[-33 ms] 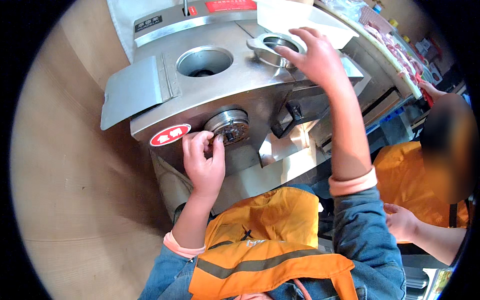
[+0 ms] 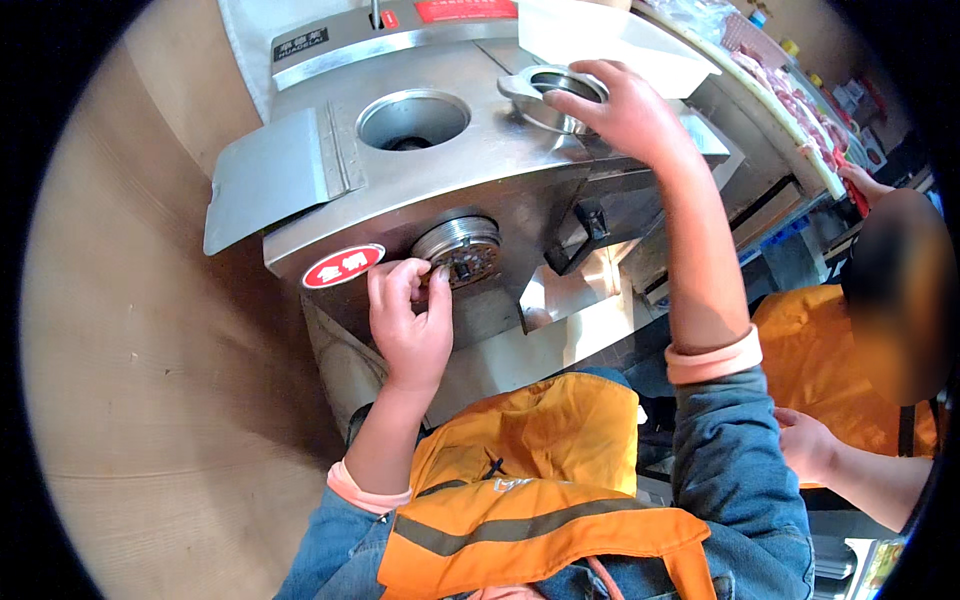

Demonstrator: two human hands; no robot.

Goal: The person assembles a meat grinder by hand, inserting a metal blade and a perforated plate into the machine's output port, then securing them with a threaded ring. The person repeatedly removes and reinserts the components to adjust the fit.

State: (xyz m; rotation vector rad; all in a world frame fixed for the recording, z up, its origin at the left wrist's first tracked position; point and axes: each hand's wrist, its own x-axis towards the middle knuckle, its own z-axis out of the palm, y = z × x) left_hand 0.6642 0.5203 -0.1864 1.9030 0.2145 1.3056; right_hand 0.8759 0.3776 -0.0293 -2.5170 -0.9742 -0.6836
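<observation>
A metal meat grinder (image 2: pixel 520 200) stands before me, with a threaded outlet (image 2: pixel 458 238) on its front. A dark perforated plate (image 2: pixel 472 262) sits in that outlet. My left hand (image 2: pixel 412 315) is at the plate's left edge, thumb and fingertips pinched close against it. On the machine's top, to the right, lies a silver ring nut (image 2: pixel 519 90) with a lug. My right hand (image 2: pixel 635 115) curls over its right side, thumb across the opening and fingers at the far rim. The palm hides that side of the nut.
The round feed opening (image 2: pixel 413 120) is left of the ring nut, beside a raised metal flap (image 2: pixel 265 180). A white plastic tub (image 2: pixel 615 45) stands behind the nut. At right, a co-worker in an orange apron (image 2: pixel 800 340) is by a counter with raw meat (image 2: pixel 790 95).
My right hand has shifted slightly left and its fingers have drawn in around the ring nut. My left hand keeps its place at the plate. The whole view has shifted a little.
</observation>
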